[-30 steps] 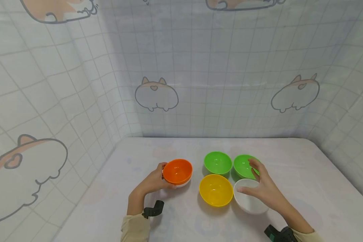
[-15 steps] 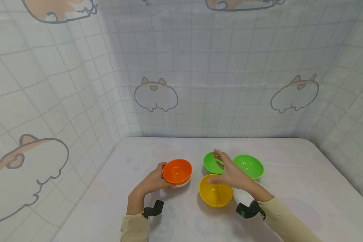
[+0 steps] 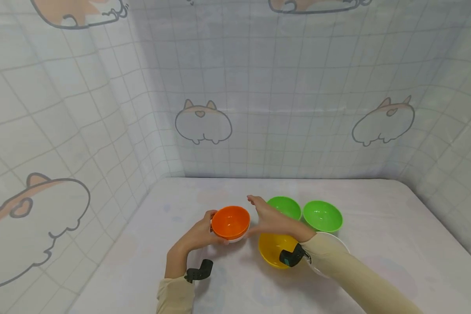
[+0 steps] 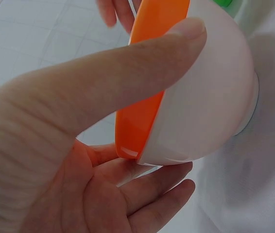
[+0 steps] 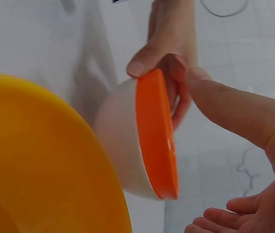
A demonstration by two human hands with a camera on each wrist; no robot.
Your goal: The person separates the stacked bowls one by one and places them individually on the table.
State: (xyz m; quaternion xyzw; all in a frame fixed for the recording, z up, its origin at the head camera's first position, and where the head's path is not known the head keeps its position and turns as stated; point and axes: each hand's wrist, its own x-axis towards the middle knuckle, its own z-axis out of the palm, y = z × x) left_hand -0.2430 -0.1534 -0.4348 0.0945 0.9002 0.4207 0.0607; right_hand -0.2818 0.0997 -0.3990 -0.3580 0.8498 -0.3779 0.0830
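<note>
My left hand [image 3: 201, 234] grips a nested pair at left of centre, an orange bowl [image 3: 230, 222] sitting inside a white bowl [image 4: 220, 92]. In the left wrist view its thumb lies across the orange rim onto the white side, and the fingers reach around the opposite side. On the other side of this pair is my right hand [image 3: 274, 219], thumb and fingers spread apart around nothing. The right thumb tip comes close to the orange rim. Below the right forearm sits a yellow bowl [image 3: 271, 250], partly hidden.
Two green bowls, one behind the right hand [image 3: 288, 205] and one farther right [image 3: 322, 216], stand toward the back. Another white bowl [image 3: 335, 238] is mostly covered by the right sleeve. A white cloth [image 3: 133, 270] covers the table, and gridded curtains surround it.
My right hand has swept left from over the right white bowl, across the yellow bowl, to beside the nested pair. The left hand keeps its grip and has stayed in place.
</note>
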